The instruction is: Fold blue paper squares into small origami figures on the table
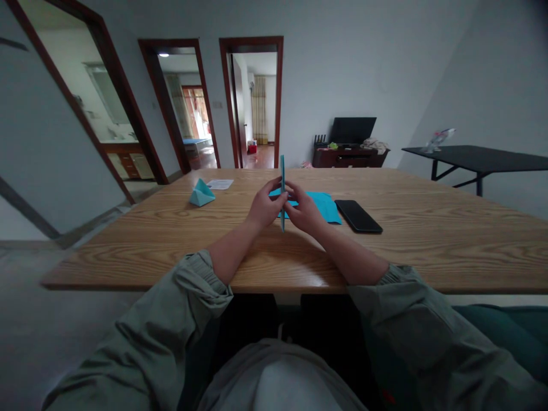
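Between my two hands a folded piece of blue paper (282, 165) stands on edge above the table, seen edge-on as a thin upright strip. My left hand (268, 201) presses on its left face, and my right hand (303, 206) grips it from the other side, thumbs near its lower half. Behind my right hand lie flat blue paper sheets (323, 206), partly hidden by the fingers. A folded light-blue paper shape (201, 194) with a pointed top rests on the table to the left, apart from both hands.
A black phone (358, 216) lies right of the blue sheets on the wooden table (274, 268). Near the folded shape is a white paper slip (220, 184). Farther off are a black folding table (479, 157) and a television (353, 131) on a dark cabinet (351, 158).
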A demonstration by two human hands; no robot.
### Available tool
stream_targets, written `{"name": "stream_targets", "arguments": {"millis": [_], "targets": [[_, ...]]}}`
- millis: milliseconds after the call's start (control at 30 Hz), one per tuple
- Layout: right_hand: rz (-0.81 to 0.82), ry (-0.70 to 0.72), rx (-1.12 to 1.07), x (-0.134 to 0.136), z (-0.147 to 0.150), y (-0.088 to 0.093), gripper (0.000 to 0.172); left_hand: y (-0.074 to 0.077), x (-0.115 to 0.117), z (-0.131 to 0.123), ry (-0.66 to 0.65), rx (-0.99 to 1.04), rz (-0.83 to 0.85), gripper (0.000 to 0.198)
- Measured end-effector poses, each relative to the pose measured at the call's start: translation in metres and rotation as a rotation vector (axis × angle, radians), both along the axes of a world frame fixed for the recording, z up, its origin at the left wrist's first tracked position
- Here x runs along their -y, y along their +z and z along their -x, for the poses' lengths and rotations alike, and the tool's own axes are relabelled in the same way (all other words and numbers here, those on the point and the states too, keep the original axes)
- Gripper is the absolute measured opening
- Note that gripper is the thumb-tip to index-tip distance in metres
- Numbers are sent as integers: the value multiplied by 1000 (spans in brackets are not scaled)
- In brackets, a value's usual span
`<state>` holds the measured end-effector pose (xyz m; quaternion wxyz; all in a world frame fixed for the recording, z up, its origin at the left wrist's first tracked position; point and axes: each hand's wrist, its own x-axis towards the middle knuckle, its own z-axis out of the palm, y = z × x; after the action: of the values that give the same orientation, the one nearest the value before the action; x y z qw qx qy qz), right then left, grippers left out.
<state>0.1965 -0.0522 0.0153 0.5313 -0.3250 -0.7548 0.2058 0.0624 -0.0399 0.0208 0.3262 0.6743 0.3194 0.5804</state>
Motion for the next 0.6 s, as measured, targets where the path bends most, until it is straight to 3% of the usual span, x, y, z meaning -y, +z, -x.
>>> {"name": "stream_targets", "arguments": {"millis": [500,600], "targets": [[31,3,-85,-2,-3,0,53,7,9,5,-194,80,90,53],[20,-32,-85,-2,-3,0,52,5,7,5,-167,64,76,55]]}}
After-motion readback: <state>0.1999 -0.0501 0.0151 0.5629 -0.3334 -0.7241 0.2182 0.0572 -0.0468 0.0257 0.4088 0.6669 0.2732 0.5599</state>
